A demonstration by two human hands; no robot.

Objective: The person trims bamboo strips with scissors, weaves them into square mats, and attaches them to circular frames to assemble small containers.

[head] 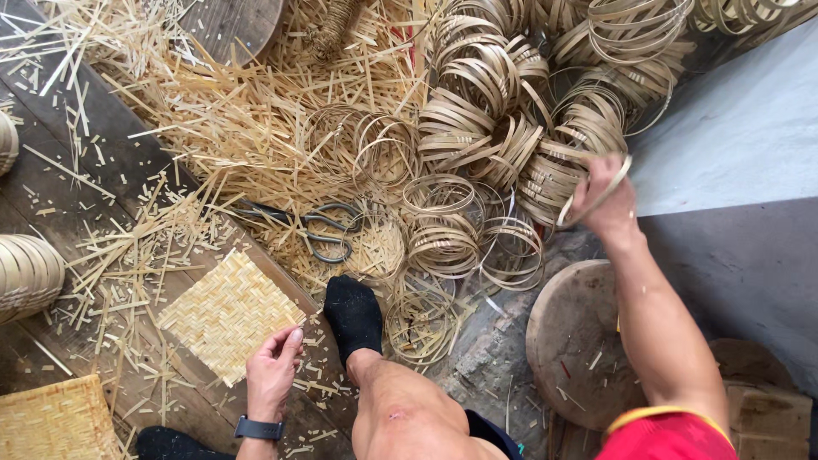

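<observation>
— Closest up?
— Bare knee and a black-socked foot (pixel 353 313), planted between both arms.
— And the hands?
— Left hand (pixel 273 375) pinches the corner of a square woven mat (pixel 226 313) lying on the planks. Right hand (pixel 603 198) is closed round a thin bamboo hoop (pixel 596 198), pulled from the heap of hoops (pixel 486 111).
— Anything nearby?
— Scissors (pixel 319 230) among loose splints (pixel 221 119); a round wooden block (pixel 579 341) sits under the right forearm.
</observation>
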